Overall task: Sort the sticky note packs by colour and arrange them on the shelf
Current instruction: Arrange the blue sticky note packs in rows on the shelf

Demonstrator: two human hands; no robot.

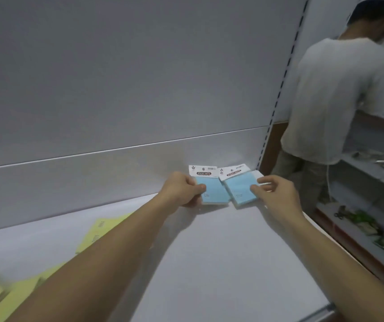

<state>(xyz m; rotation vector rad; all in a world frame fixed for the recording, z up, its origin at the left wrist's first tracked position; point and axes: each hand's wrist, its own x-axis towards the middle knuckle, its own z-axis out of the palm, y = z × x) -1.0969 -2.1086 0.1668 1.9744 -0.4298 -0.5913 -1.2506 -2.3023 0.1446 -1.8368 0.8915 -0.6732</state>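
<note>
Two blue sticky note packs lie side by side at the back right corner of the white shelf (209, 252). My left hand (181, 190) pinches the left edge of the left blue pack (214, 191). The right blue pack (240, 190) overlaps the left one slightly, and my right hand (277, 194) pinches its right edge. Several yellow packs (98, 228) lie at the shelf's left, partly hidden under my left forearm.
The grey back panel (116, 89) rises behind the shelf, with a slotted upright (279, 89) at its right end. A person in a white shirt (335, 94) stands at the neighbouring shelves (372, 173) to the right, which hold mixed goods.
</note>
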